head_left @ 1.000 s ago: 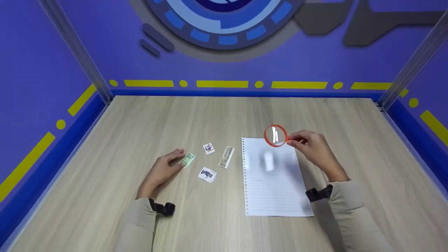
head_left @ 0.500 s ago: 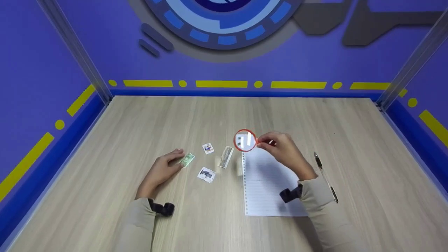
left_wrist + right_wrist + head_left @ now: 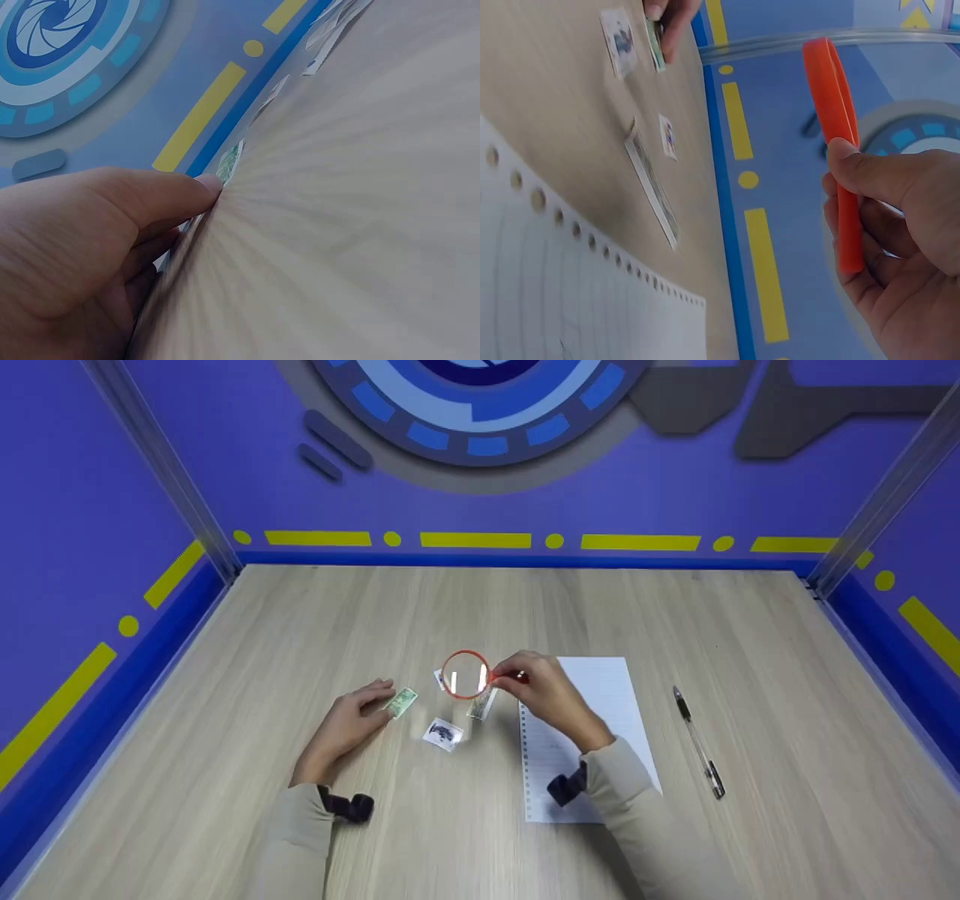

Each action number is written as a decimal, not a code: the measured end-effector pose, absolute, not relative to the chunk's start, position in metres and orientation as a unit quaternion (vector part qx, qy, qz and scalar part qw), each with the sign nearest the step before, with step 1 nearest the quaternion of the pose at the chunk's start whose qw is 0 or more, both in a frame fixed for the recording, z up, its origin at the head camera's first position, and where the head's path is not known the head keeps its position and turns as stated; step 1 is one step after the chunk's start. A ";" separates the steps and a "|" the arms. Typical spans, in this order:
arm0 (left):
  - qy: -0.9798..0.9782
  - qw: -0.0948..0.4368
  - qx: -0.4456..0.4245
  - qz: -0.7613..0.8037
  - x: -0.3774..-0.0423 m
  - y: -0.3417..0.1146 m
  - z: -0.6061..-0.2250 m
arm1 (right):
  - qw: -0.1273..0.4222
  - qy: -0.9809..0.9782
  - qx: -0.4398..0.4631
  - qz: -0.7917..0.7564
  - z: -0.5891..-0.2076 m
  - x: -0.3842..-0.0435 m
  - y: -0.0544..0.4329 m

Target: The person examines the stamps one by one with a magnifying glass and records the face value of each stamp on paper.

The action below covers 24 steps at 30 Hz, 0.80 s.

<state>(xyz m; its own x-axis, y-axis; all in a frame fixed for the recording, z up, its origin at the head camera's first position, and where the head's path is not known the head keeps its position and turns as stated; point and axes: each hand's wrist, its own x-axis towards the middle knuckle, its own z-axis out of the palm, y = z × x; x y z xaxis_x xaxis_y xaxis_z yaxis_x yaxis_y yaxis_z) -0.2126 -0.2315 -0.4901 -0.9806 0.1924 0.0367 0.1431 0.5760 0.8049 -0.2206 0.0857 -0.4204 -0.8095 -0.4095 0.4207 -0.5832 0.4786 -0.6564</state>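
Note:
My left hand point(image 3: 346, 727) rests on the table, its thumb and fingers pinching the left edge of a green stamp point(image 3: 402, 703). The fingers beneath the thumb are partly hidden in the left wrist view. By its orange handle point(image 3: 847, 225), my right hand point(image 3: 551, 690) grips a magnifying glass point(image 3: 465, 675), raised above the stamps. Behind the lens a small white stamp point(image 3: 667, 138) is partly covered in the head view. A long narrow stamp point(image 3: 481, 707) lies below the rim. Nearer me is a white stamp with a dark picture point(image 3: 442, 733).
Under my right forearm lies a lined sheet with punched holes point(image 3: 600, 697). Right of it is a black-ended clear pen point(image 3: 697, 742). Purple-blue panels point(image 3: 480, 510) stand along the back and both sides of the wooden table point(image 3: 337, 615).
My right hand has carried the magnifying glass left, from over the sheet to over the stamps. The pen has come into view from behind the right arm. The left hand stays put.

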 end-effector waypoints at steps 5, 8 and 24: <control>0.890 0.023 0.095 0.446 -0.213 -0.232 -0.490 | 0.109 -0.852 0.301 0.413 -0.424 -0.218 0.063; 0.890 0.022 0.094 0.446 -0.213 -0.231 -0.490 | 0.103 -0.849 0.305 0.418 -0.426 -0.216 0.050; 0.892 0.013 0.094 0.441 -0.211 -0.231 -0.489 | 0.087 -0.845 0.302 0.433 -0.433 -0.208 0.009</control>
<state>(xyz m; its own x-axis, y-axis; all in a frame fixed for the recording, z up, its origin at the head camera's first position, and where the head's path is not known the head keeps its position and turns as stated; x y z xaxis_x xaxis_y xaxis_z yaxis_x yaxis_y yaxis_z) -0.2110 -0.2305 -0.4887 -0.9822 0.1784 0.0592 0.1554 0.5934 0.7898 -0.2076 0.0093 -0.4326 -0.8031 -0.4346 0.4076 -0.5847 0.4434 -0.6794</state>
